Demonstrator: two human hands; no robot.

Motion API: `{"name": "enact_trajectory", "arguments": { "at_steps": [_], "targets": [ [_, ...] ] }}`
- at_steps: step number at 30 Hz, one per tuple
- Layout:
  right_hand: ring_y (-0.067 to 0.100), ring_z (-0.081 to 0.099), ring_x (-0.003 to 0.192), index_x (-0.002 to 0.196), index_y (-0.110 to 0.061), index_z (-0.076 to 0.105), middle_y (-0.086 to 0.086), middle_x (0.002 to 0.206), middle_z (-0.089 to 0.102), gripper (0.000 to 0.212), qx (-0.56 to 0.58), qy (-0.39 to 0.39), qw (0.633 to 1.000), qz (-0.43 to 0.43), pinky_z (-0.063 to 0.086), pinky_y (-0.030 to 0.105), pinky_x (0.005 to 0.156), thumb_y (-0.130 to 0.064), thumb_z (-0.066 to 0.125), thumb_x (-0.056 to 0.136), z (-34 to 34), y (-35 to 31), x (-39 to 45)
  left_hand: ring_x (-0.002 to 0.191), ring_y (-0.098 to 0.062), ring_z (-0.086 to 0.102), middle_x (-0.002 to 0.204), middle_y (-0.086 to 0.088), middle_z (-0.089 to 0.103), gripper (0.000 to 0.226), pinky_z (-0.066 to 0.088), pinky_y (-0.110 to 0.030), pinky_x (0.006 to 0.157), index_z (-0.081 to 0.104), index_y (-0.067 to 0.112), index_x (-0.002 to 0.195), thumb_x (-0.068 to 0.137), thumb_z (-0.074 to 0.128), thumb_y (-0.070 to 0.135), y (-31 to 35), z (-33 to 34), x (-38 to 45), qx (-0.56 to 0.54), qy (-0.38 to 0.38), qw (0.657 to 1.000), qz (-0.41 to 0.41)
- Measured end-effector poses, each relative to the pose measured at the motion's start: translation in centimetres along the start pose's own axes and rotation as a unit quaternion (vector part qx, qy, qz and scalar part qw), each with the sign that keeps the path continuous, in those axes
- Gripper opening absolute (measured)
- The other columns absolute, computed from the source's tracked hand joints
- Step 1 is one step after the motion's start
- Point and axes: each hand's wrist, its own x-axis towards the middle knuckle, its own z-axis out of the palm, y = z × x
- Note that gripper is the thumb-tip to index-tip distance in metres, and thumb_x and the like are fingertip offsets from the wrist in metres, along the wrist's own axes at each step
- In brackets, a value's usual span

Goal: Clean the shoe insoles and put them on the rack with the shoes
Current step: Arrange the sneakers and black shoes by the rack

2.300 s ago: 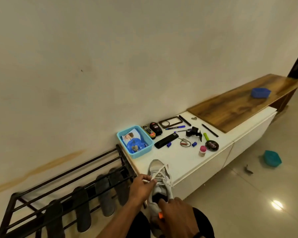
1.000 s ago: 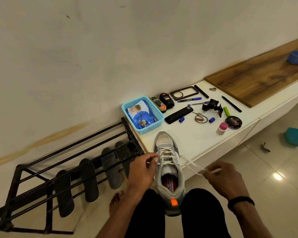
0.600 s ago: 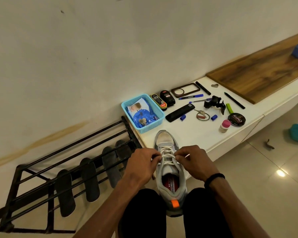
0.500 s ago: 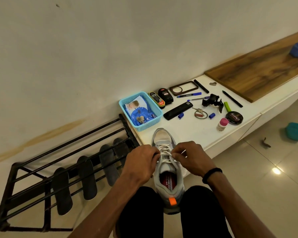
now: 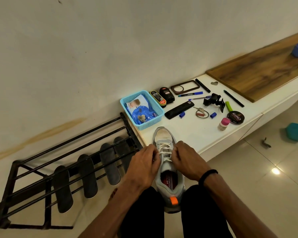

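Note:
A grey sneaker (image 5: pixel 169 182) with white laces (image 5: pixel 165 148) and an orange heel tab lies between my knees, its toe on the white counter (image 5: pixel 205 133). A red-printed insole shows inside it. My left hand (image 5: pixel 143 166) and my right hand (image 5: pixel 187 160) sit on either side of the lacing, fingers curled and pinching the laces. Several dark insoles (image 5: pixel 108 164) lean against the bars of the black metal shoe rack (image 5: pixel 46 170) at the left.
On the counter are a light blue basket (image 5: pixel 141 109) with a wipes pack, shoe polish bottles (image 5: pixel 166 95), a black brush (image 5: pixel 179 109), pens, keys and a polish tin (image 5: pixel 235 117). A wooden board (image 5: pixel 261 74) lies at the far right. A teal object (image 5: pixel 296 131) rests on the tiled floor.
My right hand, which had pulled a lace out to the right, came back to the shoe. Both hands now pinch the laces close together over the tongue.

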Motion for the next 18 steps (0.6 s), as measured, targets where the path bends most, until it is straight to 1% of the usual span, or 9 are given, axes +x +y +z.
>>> {"name": "enact_trajectory", "arguments": {
  "at_steps": [2,4,6,8,10,12,13,16,18],
  "targets": [
    [0.018,0.052,0.081,0.094,-0.013,0.055,0.002,0.092,0.06,0.017,0.02,0.013,1.0,-0.007,0.042,0.032,0.07,-0.028,0.048,0.101,-0.2,0.4,0.0,0.079,-0.008,0.058,0.092,0.009,0.063,0.013,0.053,-0.032,0.073,0.057,0.025,0.098,0.102,0.053,0.036,0.0,0.2,-0.2,-0.011,0.019,1.0,-0.01],
    [0.016,0.058,0.082,0.093,-0.015,0.064,-0.002,0.09,0.065,0.016,0.039,0.017,0.999,-0.002,0.048,0.031,0.074,-0.029,0.059,0.097,-0.7,0.7,0.1,0.08,-0.006,0.059,0.093,0.01,0.064,0.014,0.054,-0.03,0.075,0.061,0.024,0.099,0.102,0.055,0.036,0.0,0.1,-0.3,-0.01,0.027,1.0,-0.01],
    [0.015,0.06,0.082,0.092,-0.014,0.069,-0.002,0.09,0.068,0.017,0.035,0.012,0.999,0.001,0.051,0.032,0.074,-0.03,0.063,0.095,-1.0,0.8,0.3,0.081,-0.006,0.059,0.095,0.01,0.065,0.014,0.054,-0.028,0.076,0.063,0.025,0.1,0.101,0.055,0.037,0.0,0.0,-0.2,-0.007,0.029,1.0,-0.005],
    [0.018,0.058,0.082,0.092,-0.014,0.066,0.0,0.091,0.067,0.017,-0.008,0.006,1.0,-0.009,0.05,0.036,0.074,-0.029,0.06,0.096,-1.0,0.6,0.5,0.081,-0.006,0.059,0.096,0.01,0.065,0.014,0.054,-0.028,0.077,0.063,0.025,0.101,0.101,0.056,0.037,0.1,0.0,-0.1,-0.003,0.028,1.0,-0.006],
    [0.02,0.054,0.082,0.094,-0.015,0.056,0.001,0.093,0.061,0.015,-0.048,0.011,0.998,-0.026,0.046,0.037,0.072,-0.029,0.051,0.098,-0.6,0.3,0.5,0.08,-0.006,0.059,0.095,0.01,0.065,0.013,0.055,-0.029,0.076,0.062,0.025,0.1,0.101,0.056,0.036,0.2,0.0,0.0,-0.003,0.029,1.0,-0.011],
    [0.02,0.051,0.08,0.094,-0.016,0.05,0.001,0.092,0.057,0.012,-0.027,0.026,0.999,-0.036,0.044,0.036,0.071,-0.026,0.046,0.1,-0.2,0.2,0.0,0.078,-0.006,0.059,0.091,0.011,0.064,0.012,0.054,-0.031,0.075,0.059,0.025,0.097,0.101,0.056,0.036,0.2,0.1,0.0,-0.006,0.032,0.999,-0.018],
    [0.019,0.05,0.079,0.093,-0.016,0.049,0.0,0.091,0.056,0.012,-0.007,0.035,0.999,-0.038,0.044,0.036,0.07,-0.025,0.046,0.1,0.0,0.4,-0.3,0.077,-0.006,0.059,0.09,0.012,0.063,0.012,0.053,-0.03,0.073,0.058,0.026,0.096,0.101,0.056,0.036,0.2,0.2,-0.1,-0.011,0.034,0.999,-0.02],
    [0.014,0.053,0.08,0.092,-0.018,0.054,-0.003,0.09,0.058,0.011,0.048,0.056,0.997,-0.03,0.048,0.035,0.072,-0.026,0.05,0.1,0.4,1.0,-0.9,0.076,-0.003,0.059,0.089,0.013,0.064,0.013,0.048,-0.019,0.071,0.06,0.025,0.096,0.101,0.056,0.036,0.2,0.3,-0.4,-0.028,0.031,0.999,-0.029],
    [0.01,0.058,0.08,0.093,-0.022,0.059,-0.008,0.09,0.063,0.014,0.081,0.074,0.994,0.003,0.052,0.034,0.073,-0.033,0.053,0.1,0.4,1.4,-0.6,0.076,0.0,0.061,0.09,0.014,0.066,0.018,0.051,-0.016,0.07,0.066,0.024,0.1,0.102,0.055,0.038,0.1,0.3,-0.3,-0.046,0.038,0.998,-0.036]
  ]
}}
